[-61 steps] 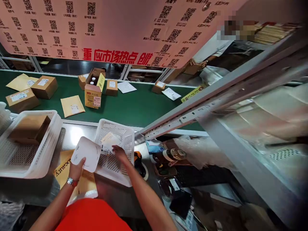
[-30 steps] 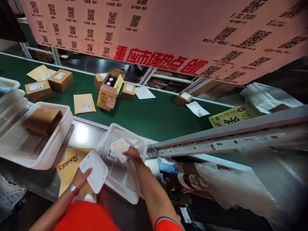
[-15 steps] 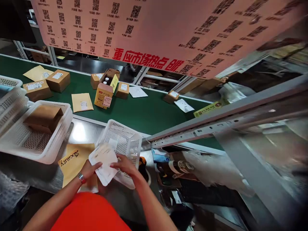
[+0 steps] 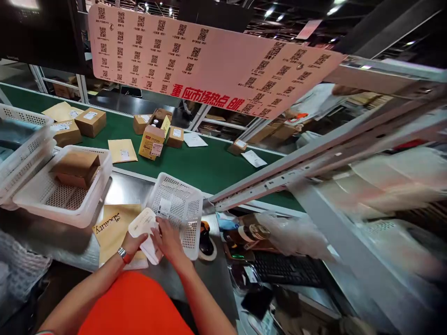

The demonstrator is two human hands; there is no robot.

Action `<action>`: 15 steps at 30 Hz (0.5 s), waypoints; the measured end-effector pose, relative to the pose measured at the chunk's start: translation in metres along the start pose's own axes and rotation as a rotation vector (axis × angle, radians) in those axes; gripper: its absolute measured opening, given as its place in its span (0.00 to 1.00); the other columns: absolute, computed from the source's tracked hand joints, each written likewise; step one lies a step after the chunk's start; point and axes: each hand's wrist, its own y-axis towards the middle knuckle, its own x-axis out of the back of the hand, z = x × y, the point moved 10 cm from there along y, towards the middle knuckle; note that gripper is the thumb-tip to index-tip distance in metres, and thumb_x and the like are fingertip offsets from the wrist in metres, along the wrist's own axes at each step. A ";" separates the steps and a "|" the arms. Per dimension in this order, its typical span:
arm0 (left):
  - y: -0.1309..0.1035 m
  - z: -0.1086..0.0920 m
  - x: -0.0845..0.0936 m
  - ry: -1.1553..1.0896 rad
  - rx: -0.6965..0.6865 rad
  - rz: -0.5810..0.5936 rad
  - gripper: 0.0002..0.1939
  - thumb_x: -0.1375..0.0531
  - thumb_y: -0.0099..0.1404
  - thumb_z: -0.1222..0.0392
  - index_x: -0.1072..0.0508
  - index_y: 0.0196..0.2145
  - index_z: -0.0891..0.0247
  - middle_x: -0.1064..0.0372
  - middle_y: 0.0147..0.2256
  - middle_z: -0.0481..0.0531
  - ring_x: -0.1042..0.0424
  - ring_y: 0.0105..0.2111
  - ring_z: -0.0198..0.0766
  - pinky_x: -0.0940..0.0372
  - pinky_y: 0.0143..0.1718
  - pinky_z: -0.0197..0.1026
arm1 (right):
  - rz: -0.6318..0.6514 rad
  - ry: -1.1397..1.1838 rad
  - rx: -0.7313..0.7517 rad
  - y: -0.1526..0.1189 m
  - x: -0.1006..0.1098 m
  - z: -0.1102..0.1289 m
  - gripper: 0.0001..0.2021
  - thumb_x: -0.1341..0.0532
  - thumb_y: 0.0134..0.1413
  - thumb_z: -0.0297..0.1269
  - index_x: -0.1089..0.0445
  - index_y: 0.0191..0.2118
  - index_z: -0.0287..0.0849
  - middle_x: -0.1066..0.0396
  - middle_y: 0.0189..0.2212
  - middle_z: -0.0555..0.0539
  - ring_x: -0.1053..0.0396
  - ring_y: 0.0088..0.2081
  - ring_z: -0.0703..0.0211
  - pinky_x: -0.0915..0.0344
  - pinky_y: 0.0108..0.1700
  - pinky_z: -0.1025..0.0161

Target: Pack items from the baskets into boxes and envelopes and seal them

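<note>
My left hand [image 4: 133, 244] is closed on a white paper [image 4: 144, 224], its thumb on top. My right hand [image 4: 168, 239] lies against the paper's right side, where a part looks folded over; its fingertips are beside a white perforated basket [image 4: 195, 209]. Inside that basket is a small white label [image 4: 164, 207]. Under and left of the paper, a yellow padded envelope [image 4: 117, 218] printed "beauty" rests on the metal table [image 4: 139, 184].
Behind runs a green conveyor [image 4: 181, 165] with cartons [image 4: 91, 122], an open box of bottles [image 4: 152, 142] and envelopes [image 4: 122, 150]. White baskets [image 4: 104, 174] stand at left. A metal beam [image 4: 258, 181], a tape roll [image 4: 208, 253] and a keyboard [image 4: 286, 269] are at right.
The view has tilted up. The paper's right part has turned over toward the left, and my right hand has moved left with its fingers onto it.
</note>
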 end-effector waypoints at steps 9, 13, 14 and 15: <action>-0.001 0.010 0.006 -0.078 0.026 0.083 0.48 0.18 0.40 0.38 0.20 0.56 0.64 0.19 0.56 0.67 0.22 0.57 0.62 0.28 0.62 0.61 | -0.157 0.194 -0.220 -0.027 0.006 -0.059 0.30 0.43 0.68 0.51 0.32 0.69 0.40 0.30 0.67 0.31 0.31 0.68 0.38 0.32 0.69 0.39; -0.001 0.017 0.003 -0.094 0.038 0.152 0.48 0.18 0.41 0.40 0.21 0.56 0.65 0.20 0.56 0.69 0.22 0.58 0.62 0.29 0.63 0.60 | -0.107 0.291 -0.374 -0.040 -0.014 -0.071 0.32 0.45 0.70 0.56 0.31 0.69 0.41 0.26 0.63 0.32 0.26 0.62 0.35 0.26 0.61 0.38; -0.002 0.018 0.004 -0.084 0.046 0.162 0.49 0.18 0.41 0.40 0.21 0.57 0.64 0.20 0.57 0.68 0.21 0.57 0.63 0.29 0.63 0.62 | -0.141 0.234 -0.332 -0.042 -0.011 -0.064 0.31 0.44 0.70 0.56 0.30 0.69 0.43 0.28 0.65 0.33 0.29 0.66 0.35 0.29 0.64 0.36; -0.004 0.019 0.005 -0.074 0.053 0.171 0.49 0.18 0.41 0.40 0.21 0.58 0.64 0.20 0.57 0.68 0.21 0.56 0.62 0.28 0.63 0.62 | -0.176 0.154 -0.263 -0.044 -0.007 -0.053 0.29 0.43 0.70 0.55 0.28 0.68 0.45 0.32 0.69 0.35 0.35 0.70 0.35 0.34 0.69 0.34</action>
